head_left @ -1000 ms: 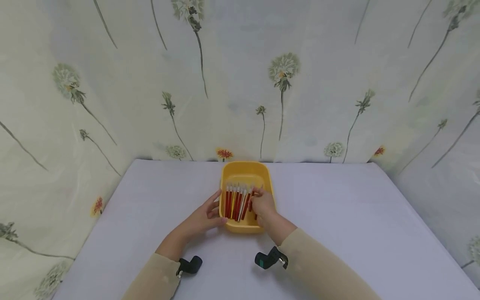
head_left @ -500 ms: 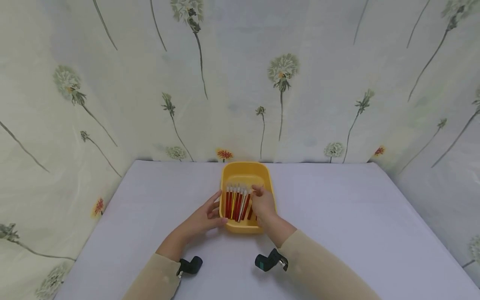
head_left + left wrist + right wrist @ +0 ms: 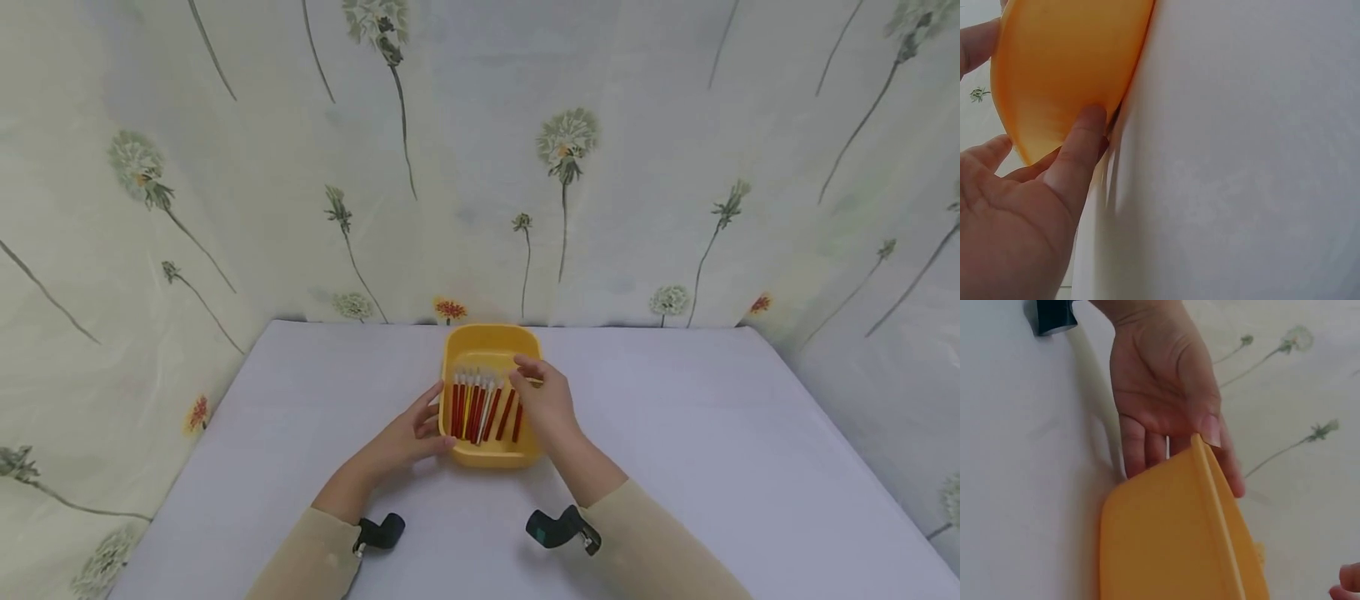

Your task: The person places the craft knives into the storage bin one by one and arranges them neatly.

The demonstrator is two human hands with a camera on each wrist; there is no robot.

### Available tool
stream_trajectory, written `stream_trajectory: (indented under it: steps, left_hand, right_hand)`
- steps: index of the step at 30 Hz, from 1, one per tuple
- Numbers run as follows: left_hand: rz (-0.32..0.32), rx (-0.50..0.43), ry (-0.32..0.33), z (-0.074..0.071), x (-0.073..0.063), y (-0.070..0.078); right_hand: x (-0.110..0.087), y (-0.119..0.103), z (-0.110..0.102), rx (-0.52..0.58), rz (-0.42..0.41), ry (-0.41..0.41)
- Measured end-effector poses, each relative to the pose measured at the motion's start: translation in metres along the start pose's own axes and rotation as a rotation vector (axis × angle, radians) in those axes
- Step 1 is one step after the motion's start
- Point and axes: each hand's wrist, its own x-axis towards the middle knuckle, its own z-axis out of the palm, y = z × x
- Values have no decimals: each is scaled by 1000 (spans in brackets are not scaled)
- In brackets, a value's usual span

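Observation:
A yellow plastic tray (image 3: 487,458) holds several slim, mostly red sticks with pale, pointed tips, like paintbrushes (image 3: 475,410). They lie side by side, with two red ones (image 3: 506,415) apart on the right. My left hand (image 3: 405,435) touches the tray's left side and front corner; in the left wrist view its fairly straight fingers lie against the outer wall (image 3: 1066,62). Over the tray's right rim is my right hand (image 3: 551,404), thumb and fingers apart and nothing seen between them. The right wrist view shows its thumb by the rim (image 3: 1210,487).
A white cloth (image 3: 675,417) covers the table. Behind it hangs a pale backdrop (image 3: 480,167) printed with dandelions. A black wrist camera sits at each sleeve, the left one (image 3: 382,530) and the right one (image 3: 553,527), low over the table.
My right hand has drawn up and to the right, away from the sticks, uncovering the two red ones on the right. My left hand and the tray stay in place.

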Motion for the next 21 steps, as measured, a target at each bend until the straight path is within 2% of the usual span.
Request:
stream_trajectory:
  steps: [11,16,21]
  left_hand:
    - [-5,41,1,1,-4,0]
    - [-16,98,40,-3,-14,2]
    - [-37,208,155,-22,-31,5]
  right_hand:
    - [-7,-11,-57,-119,-24,52]
    - [-12,-10,-88,-236,-136,95]
    - [-14,-4,-116,-361,-299,169]
